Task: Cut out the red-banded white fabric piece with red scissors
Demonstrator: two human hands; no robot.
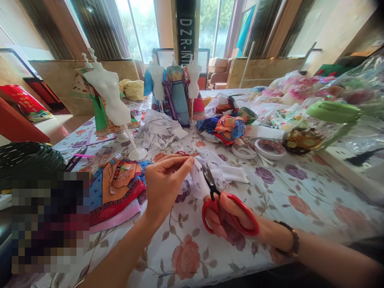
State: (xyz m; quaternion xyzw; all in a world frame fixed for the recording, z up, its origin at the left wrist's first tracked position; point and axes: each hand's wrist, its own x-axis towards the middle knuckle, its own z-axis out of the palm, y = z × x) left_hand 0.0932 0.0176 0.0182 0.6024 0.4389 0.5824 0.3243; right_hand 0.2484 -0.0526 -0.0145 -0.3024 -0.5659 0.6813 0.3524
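Observation:
My left hand [166, 182] pinches a small piece of white fabric [198, 180] between thumb and fingertips, holding it up over the floral tablecloth [270, 192]. My right hand [231, 218] grips red-handled scissors [223, 210], fingers through the loops, with the dark blades pointing up into the white fabric. A beaded bracelet [289, 240] is on my right wrist. More white scraps [231, 174] lie just behind the scissors.
A colourful orange and blue garment [117, 188] lies left of my hands. A white mini mannequin [111, 100] on a stand tilts behind it. Dressed mannequins [175, 92], fabric piles [228, 128], tape rolls [270, 148], a green-lidded jar [318, 128] and a dark basket [27, 158] stand around.

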